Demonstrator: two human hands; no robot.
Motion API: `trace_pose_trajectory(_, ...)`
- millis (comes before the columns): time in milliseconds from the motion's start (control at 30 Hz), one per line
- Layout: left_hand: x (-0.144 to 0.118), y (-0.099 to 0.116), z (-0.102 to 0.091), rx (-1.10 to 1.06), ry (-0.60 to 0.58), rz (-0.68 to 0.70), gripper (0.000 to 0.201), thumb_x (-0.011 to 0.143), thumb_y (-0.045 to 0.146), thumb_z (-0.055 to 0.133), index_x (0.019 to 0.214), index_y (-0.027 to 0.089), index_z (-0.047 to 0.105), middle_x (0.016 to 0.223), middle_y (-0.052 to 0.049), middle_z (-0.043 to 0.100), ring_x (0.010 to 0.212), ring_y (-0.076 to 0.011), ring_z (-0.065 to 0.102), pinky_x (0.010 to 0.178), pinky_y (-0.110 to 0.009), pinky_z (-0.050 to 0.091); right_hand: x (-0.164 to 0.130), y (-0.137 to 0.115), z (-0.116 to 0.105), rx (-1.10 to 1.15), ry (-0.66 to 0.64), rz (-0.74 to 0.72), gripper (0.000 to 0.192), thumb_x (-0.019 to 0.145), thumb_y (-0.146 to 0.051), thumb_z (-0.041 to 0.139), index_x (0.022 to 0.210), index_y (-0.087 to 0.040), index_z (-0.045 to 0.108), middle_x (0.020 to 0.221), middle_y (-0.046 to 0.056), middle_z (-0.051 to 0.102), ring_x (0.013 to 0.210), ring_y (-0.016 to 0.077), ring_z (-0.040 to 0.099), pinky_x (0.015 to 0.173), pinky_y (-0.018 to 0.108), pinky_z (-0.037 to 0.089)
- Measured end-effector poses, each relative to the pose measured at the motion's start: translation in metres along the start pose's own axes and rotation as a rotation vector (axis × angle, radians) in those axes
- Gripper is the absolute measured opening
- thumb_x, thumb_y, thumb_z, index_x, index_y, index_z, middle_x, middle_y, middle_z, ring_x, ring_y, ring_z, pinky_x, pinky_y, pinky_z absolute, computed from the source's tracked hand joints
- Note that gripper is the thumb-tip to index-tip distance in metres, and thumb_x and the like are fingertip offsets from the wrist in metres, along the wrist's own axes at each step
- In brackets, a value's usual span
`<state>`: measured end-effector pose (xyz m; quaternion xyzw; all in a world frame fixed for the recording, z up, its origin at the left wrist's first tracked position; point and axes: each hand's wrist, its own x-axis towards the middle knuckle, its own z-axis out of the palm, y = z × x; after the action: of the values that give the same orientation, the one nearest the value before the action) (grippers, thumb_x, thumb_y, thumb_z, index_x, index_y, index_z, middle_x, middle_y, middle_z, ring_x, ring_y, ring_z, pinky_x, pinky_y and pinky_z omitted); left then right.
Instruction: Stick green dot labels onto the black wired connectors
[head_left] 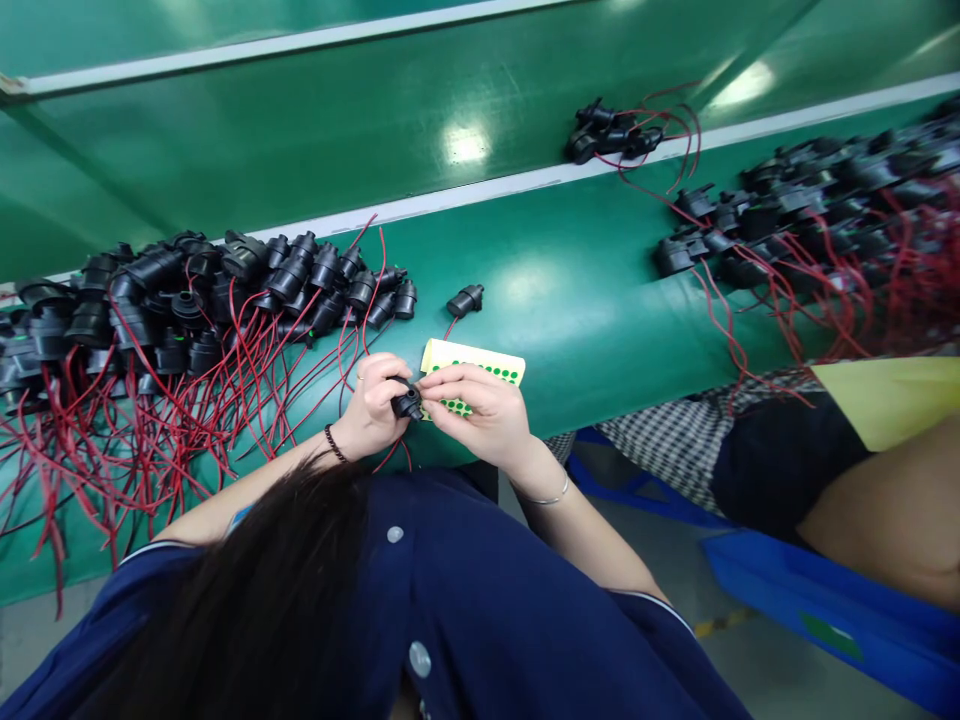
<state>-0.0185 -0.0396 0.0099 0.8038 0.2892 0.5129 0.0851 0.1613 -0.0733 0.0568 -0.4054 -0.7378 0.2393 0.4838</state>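
Observation:
My left hand (381,402) is closed around a black plastic part (409,402), a stubby round-bodied piece. Red wires hang below that hand, near the table's edge. Thumb and forefinger pinched together, my right hand (480,410) meets the part from the right; anything between those fingertips is too small to make out. Partly beneath the right hand lies a pale yellow sheet of round green stickers (510,372), its far edge curled up. Just beyond the sheet, a single black part with a red wire (466,300) rests on the green table.
A heap of black parts (150,310) with tangled red wires covers the left side of the table (540,290). Another heap (825,210) lies at right, and a small cluster (611,132) at the back ledge. A person sits close at right, near a blue bin (825,610).

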Motion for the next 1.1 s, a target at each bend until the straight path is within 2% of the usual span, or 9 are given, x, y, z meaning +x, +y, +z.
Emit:
trace_pose_trajectory(233,0.001,0.001,0.002,-0.032,0.011,0.007,0.019,0.086,0.015,0.054,0.099,0.025,0.046,0.099,-0.003,0.058,0.094,-0.0182,0.057,0.082,-0.036,0.049,-0.002,-0.001,0.005,0.005,0.041,0.027,0.009,0.087,-0.014,0.069,0.087,-0.021,0.074,0.092,0.007,0.078,0.083,0.0164,0.075,0.076,0.031,0.064)
trace_pose_trajectory(400,-0.003,0.003,0.003,-0.128,0.004,-0.116,0.029,0.085,0.019,0.06,0.107,0.025,0.043,0.101,-0.004,0.057,0.096,-0.0199,0.056,0.083,-0.038,0.05,-0.005,0.002,0.008,0.107,0.012,0.156,0.009,0.089,-0.017,0.068,0.092,-0.022,0.076,0.096,0.006,0.079,0.088,0.0176,0.075,0.08,0.033,0.064)
trace_pose_trajectory(633,-0.006,0.001,0.004,-0.119,0.018,-0.161,0.033,0.086,0.021,0.058,0.112,0.026,0.038,0.105,-0.004,0.053,0.096,-0.0195,0.055,0.082,-0.038,0.05,-0.006,-0.001,0.013,0.052,0.046,0.04,0.024,0.09,-0.011,0.065,0.108,-0.023,0.075,0.108,0.009,0.077,0.098,0.0182,0.074,0.088,0.034,0.063)
trace_pose_trajectory(767,-0.007,0.002,0.005,-0.115,-0.005,-0.197,0.035,0.086,0.02,0.06,0.111,0.026,0.037,0.106,-0.004,0.052,0.097,-0.0185,0.054,0.084,-0.037,0.05,-0.006,-0.002,0.013,0.007,0.022,0.036,0.027,0.091,-0.011,0.061,0.111,-0.024,0.074,0.11,0.009,0.076,0.099,0.0189,0.073,0.087,0.035,0.063)
trace_pose_trajectory(833,-0.006,0.003,0.005,-0.154,-0.012,-0.246,0.034,0.086,0.018,0.061,0.11,0.025,0.037,0.106,-0.004,0.052,0.098,-0.0179,0.055,0.084,-0.037,0.049,-0.006,-0.001,0.01,0.042,-0.019,0.076,0.028,0.093,-0.012,0.059,0.112,-0.025,0.074,0.113,0.009,0.075,0.103,0.02,0.072,0.092,0.038,0.062)
trace_pose_trajectory(933,-0.001,0.005,0.004,-0.289,0.005,-0.38,0.031,0.088,0.018,0.061,0.108,0.025,0.037,0.105,-0.004,0.053,0.098,-0.0168,0.057,0.087,-0.036,0.049,-0.004,0.0,0.009,0.214,-0.042,0.197,0.028,0.095,-0.017,0.057,0.118,-0.025,0.072,0.121,0.009,0.072,0.108,0.0203,0.072,0.097,0.041,0.061)
trace_pose_trajectory(1033,0.006,0.005,0.002,-0.469,0.052,-0.581,0.032,0.09,0.024,0.064,0.109,0.025,0.038,0.108,-0.004,0.054,0.1,-0.0154,0.06,0.091,-0.036,0.049,-0.001,0.001,0.013,0.362,0.053,0.29,0.028,0.097,-0.021,0.057,0.122,-0.023,0.069,0.128,0.011,0.067,0.102,0.0182,0.073,0.093,0.037,0.064)
trace_pose_trajectory(1100,0.01,0.002,0.0,-0.609,0.107,-0.698,0.036,0.091,0.03,0.066,0.112,0.027,0.037,0.111,-0.003,0.055,0.098,-0.0138,0.063,0.089,-0.033,0.051,0.0,0.001,0.017,0.38,0.106,0.281,0.027,0.096,-0.021,0.059,0.121,-0.023,0.069,0.125,0.011,0.067,0.102,0.0181,0.073,0.092,0.037,0.065)
